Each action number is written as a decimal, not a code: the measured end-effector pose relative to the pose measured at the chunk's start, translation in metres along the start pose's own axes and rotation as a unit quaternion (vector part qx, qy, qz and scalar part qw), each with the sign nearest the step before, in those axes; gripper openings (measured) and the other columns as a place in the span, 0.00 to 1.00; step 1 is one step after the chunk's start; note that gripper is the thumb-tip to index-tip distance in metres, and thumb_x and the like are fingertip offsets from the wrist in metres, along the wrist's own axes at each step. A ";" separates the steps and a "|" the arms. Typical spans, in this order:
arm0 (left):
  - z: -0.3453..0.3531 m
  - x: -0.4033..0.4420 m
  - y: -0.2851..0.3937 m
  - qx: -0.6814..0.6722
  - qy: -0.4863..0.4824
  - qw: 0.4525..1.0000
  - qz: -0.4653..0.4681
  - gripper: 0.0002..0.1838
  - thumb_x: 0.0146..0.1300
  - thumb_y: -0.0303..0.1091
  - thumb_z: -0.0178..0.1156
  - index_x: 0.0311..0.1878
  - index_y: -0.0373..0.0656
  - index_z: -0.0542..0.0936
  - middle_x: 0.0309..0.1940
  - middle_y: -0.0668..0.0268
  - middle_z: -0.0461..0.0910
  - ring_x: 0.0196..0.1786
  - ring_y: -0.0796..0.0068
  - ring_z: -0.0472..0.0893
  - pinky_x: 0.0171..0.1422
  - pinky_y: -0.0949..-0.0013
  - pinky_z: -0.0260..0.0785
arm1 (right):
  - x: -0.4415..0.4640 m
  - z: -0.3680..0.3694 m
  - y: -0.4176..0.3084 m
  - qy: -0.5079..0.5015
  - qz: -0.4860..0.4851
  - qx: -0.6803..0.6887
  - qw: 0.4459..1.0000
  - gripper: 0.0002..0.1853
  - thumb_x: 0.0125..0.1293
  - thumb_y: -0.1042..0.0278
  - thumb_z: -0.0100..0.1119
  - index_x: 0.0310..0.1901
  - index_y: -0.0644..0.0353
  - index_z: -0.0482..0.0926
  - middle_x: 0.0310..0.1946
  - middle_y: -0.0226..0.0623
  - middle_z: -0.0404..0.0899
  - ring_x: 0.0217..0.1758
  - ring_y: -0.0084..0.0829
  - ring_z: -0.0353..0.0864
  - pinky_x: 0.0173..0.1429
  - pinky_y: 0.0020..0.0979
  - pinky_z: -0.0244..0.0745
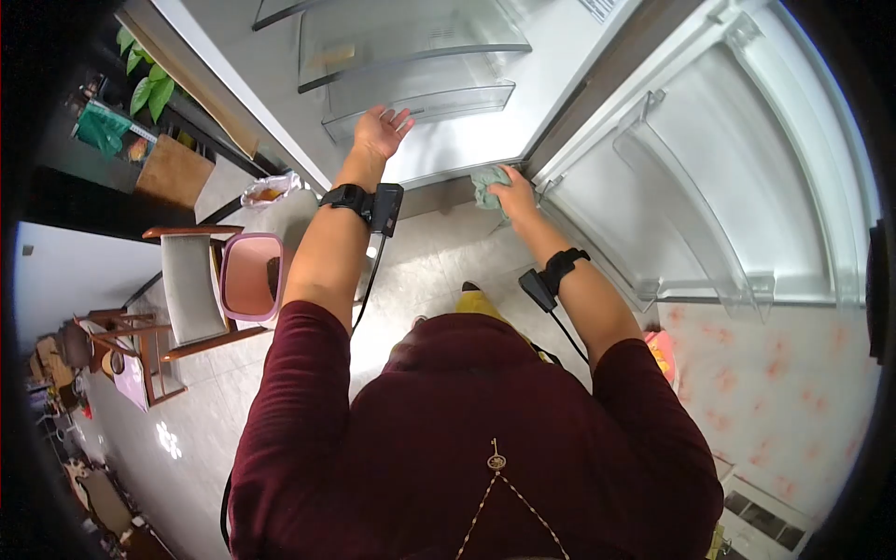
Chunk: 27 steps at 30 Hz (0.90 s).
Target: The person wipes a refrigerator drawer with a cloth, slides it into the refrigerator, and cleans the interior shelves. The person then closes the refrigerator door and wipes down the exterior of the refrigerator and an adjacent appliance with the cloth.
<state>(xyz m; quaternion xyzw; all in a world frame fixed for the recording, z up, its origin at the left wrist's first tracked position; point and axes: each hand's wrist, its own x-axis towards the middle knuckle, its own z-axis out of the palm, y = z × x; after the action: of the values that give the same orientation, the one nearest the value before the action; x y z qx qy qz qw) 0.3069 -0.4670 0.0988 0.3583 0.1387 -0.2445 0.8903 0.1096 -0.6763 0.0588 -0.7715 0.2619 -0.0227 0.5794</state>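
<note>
My right hand (513, 193) is closed on a pale green cloth (487, 186), down at the front lower edge of an open fridge (457, 149). Palm up and fingers spread, my left hand (382, 133) holds nothing; it is in front of the clear drawer (420, 107) low in the fridge. Above that drawer sits a glass shelf (411, 51). The fridge door (747, 168) stands wide to the right, with a clear door bin (686, 201) on its inner side.
To the left stands a wooden chair with a grey cushion (191, 289), beside a pink bin (252, 303). A foil-like bag (271, 189) lies behind them. Green leaves (154, 89) show at the upper left. Pale tiles (420, 247) cover the floor.
</note>
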 end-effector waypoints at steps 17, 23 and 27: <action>-0.179 -0.087 -0.033 0.409 0.171 0.885 -0.144 0.23 0.63 0.46 0.54 0.55 0.41 0.74 0.45 0.59 0.80 0.46 0.64 0.79 0.51 0.61 0.69 | 0.121 0.077 0.009 0.132 -0.075 -0.384 0.911 0.34 0.56 0.66 0.61 0.66 0.49 0.62 0.66 0.51 0.56 0.68 0.55 0.55 0.69 0.46 0.57; -0.246 -0.094 -0.044 0.460 0.281 0.841 -0.042 0.31 0.57 0.47 0.61 0.62 0.43 0.68 0.48 0.61 0.77 0.50 0.67 0.75 0.51 0.58 0.65 | 0.111 0.172 -0.003 -0.111 -0.300 -0.353 0.880 0.38 0.50 0.78 0.57 0.65 0.38 0.65 0.68 0.39 0.59 0.71 0.43 0.58 0.71 0.37 0.60; -0.216 -0.093 -0.039 0.427 0.320 0.840 0.098 0.40 0.57 0.47 0.64 0.68 0.41 0.60 0.59 0.59 0.71 0.61 0.63 0.69 0.60 0.57 0.62 | 0.059 0.210 -0.020 -0.230 -0.368 -0.300 0.849 0.29 0.54 0.81 0.51 0.57 0.39 0.75 0.64 0.35 0.66 0.67 0.40 0.64 0.68 0.39 0.63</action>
<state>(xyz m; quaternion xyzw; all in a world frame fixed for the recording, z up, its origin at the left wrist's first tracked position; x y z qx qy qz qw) 0.1920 -0.3073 -0.0359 0.7732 0.2617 -0.0624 0.5742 0.2388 -0.5128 -0.0077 -0.9308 -0.1880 0.0239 0.3126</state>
